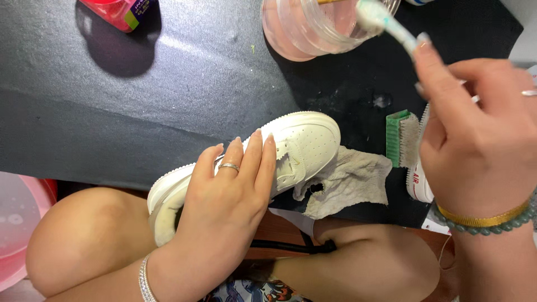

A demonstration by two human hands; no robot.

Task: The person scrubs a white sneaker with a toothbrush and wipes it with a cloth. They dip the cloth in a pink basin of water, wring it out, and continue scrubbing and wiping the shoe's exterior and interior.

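Observation:
My left hand point(226, 196) lies flat over a white sneaker point(305, 140), gripping it across the laces; the shoe's toe points up and to the right. My right hand point(475, 134) is raised at the right and holds a toothbrush point(386, 22) whose pale green head is up by a clear jar of pinkish water point(305, 28). A second white sneaker point(419, 179) lies mostly hidden behind my right hand.
A green scrub brush point(401, 137) and a worn grey rag point(349, 182) lie on the dark mat point(140, 100) right of the shoe. A pink container point(120, 11) stands top left, a pink basin point(17, 223) at the left edge. My knees fill the bottom.

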